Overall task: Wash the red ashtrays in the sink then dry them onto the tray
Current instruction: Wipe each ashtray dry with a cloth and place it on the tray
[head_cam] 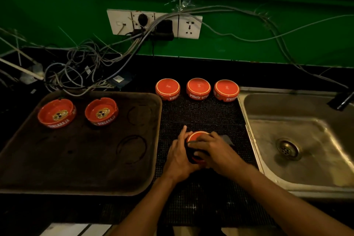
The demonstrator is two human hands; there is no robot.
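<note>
A bar or café back counter, dimly lit: steel sink (298, 147) at three o'clock, worn serving tray (80, 159) at nine, branded red ashtrays (198, 88) at twelve, black rubber bar mat (203, 113), tangled cables (80, 67) beneath wall sockets (153, 23).

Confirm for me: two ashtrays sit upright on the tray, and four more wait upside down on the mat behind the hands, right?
Not four: the head view shows three upside-down ashtrays on the mat. Two upright ashtrays on the tray is correct.

Tray (80, 168) left, sink (298, 159) right, mat (203, 117) apparently between.
</note>
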